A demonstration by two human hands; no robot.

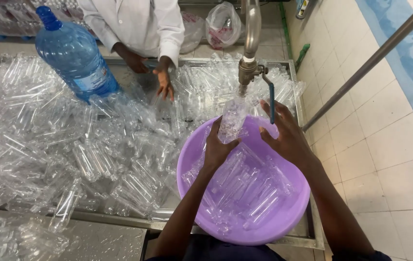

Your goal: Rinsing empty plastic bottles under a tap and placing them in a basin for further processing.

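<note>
- Holding a clear plastic bottle (232, 121) upright under the spout of a metal tap (248, 67), the left hand (218, 150) has its fingers closed round the bottle's lower part.
- Bottle sits directly below the tap outlet, above the far rim of a purple basin (288, 220); its mouth appears to meet the spout.
- Right hand (284, 135) is raised just beside the tap's blue lever handle (270, 99), fingers spread and loose, gripping nothing; whether a fingertip touches the lever cannot be told.
- Purple basin rests on the near right corner of a steel table (105, 239) and holds a layer of clear bottles (245, 193) lying on their sides.
- Table surface to the left is heaped with many more clear empty bottles (71, 145), lying in all directions; bare steel at the near edge shows water droplets.
- Large blue water jug (73, 55) stands tilted among the heap at the far left.
- Another person in a white coat (139, 21) stands at the far side, both hands (163, 82) down among the bottles.
- Tied plastic bags (222, 21) sit on the floor behind; tiled floor (385, 145) and a slanting metal pipe (366, 65) lie to the right.
</note>
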